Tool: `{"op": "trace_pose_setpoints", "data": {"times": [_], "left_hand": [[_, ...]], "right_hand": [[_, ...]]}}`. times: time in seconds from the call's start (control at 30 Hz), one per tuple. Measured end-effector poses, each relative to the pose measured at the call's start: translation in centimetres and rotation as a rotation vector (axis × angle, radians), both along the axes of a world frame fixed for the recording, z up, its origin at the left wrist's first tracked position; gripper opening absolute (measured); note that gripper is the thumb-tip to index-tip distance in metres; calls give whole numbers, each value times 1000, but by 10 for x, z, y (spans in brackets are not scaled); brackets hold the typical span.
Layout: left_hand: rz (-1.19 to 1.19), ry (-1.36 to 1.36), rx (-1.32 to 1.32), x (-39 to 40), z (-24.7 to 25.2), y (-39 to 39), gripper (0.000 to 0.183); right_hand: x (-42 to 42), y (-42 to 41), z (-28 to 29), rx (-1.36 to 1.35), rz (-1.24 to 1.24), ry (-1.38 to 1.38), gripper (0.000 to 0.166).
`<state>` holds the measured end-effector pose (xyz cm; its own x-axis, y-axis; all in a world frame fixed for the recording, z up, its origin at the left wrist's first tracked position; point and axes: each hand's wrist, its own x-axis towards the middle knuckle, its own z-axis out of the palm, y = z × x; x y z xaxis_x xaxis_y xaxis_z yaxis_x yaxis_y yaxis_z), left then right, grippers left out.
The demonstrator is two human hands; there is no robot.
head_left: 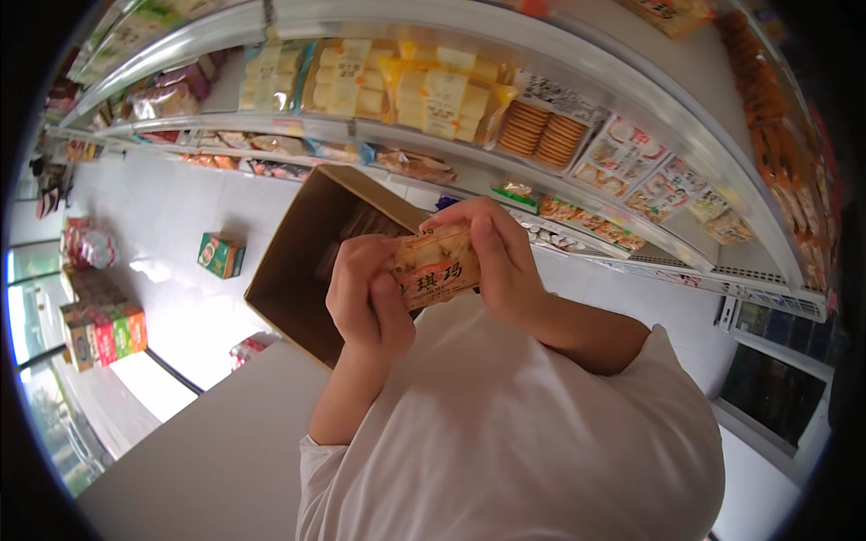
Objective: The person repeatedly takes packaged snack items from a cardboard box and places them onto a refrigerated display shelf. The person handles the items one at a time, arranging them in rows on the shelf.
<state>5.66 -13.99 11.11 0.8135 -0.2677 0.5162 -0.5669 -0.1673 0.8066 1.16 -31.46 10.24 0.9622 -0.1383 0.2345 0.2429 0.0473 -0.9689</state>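
Note:
Between both hands I hold a small wrapped sachima packet (440,267), its clear and orange film bearing printed writing. My left hand (369,291) grips its left end, with the thumb in front. My right hand (497,260) has the other end, its fingers curved over the top. Just beyond my left hand stands an open cardboard box (287,260). More wrapped packets (331,257) show dimly inside it, partly hidden by my fingers and the shadow.
A store shelf (649,101) curves across the top, stocked with packaged rolls (348,81), round biscuits (541,135) and bagged snacks. A green carton (221,255) sits on the floor to the left. Stacked cartons (111,331) stand by the window. A pale flat surface (223,439) lies at lower left.

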Motion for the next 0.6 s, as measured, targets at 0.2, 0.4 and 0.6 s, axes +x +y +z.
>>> {"op": "trace_pose_setpoints", "data": {"times": [0.2,0.4,0.6], "left_hand": [[-59,-26,-116,6,-1,-14,26],[-216,-451,-98,21,13,-38,33],[-216,-219,-250,19,14,-31,60]], "right_hand": [[-13,-26,19,-611,-79,-453,36],[-13,-55,74,-1114,-41,-473,43],[-5,-104,170,-1394,-309,-564,45]]}}
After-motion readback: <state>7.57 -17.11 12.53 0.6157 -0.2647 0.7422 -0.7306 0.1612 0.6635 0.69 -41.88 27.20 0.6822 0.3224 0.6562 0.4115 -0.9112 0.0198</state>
